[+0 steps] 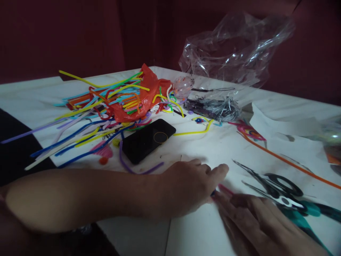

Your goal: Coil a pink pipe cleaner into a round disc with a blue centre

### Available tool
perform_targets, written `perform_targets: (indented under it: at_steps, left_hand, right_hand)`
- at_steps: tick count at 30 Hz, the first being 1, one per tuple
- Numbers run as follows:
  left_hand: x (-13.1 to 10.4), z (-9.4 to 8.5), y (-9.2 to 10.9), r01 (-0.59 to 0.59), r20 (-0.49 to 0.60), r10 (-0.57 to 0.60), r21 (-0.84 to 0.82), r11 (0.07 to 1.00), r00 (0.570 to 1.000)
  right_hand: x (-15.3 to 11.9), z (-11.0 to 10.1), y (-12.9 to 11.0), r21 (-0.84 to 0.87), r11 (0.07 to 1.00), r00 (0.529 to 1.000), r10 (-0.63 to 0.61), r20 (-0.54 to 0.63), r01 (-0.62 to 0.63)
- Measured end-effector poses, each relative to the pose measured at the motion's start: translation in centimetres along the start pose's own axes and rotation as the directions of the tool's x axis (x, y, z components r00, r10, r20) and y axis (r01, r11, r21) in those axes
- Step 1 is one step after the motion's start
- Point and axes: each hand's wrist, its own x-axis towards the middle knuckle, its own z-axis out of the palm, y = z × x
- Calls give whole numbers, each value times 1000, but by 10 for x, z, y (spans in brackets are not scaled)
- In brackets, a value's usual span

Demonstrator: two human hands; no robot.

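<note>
My left hand [190, 186] lies across the white table [191, 231], fingers curled, pinching a short pink pipe cleaner piece [225, 189] at its tip. My right hand [255, 224] comes in from the lower right, fingers stretched flat on the table and touching the same pink piece from the other side. Black scissors [274, 183] lie open just right of both hands, beside teal-handled pliers [306, 209].
A black phone [147, 139] lies behind my left wrist. A heap of coloured pipe cleaners [98, 110] and a red bag [145, 94] fill the back left. Dark wire bundle [215, 108], clear plastic bag [234, 46], an orange pipe cleaner [287, 161] at right.
</note>
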Motion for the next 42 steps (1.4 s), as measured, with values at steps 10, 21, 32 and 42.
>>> perform_targets:
  at_steps: [10, 21, 32, 42]
  left_hand:
    - [1, -1, 0, 47, 11, -46, -28, 999, 999]
    - [2, -12, 3, 201, 145, -195, -30, 979, 970]
    - [3, -19, -3, 166, 195, -145, -95, 982, 970]
    - [1, -23, -6, 201, 232, -163, -148, 968, 959]
  right_hand:
    - [28, -7, -7, -65, 998, 992, -24, -127, 16]
    - [33, -11, -11, -35, 999, 992, 35, -118, -40]
    - [25, -4, -8, 13, 995, 994, 96, -48, -95]
    - [37, -5, -12, 12, 994, 987, 107, -118, -106]
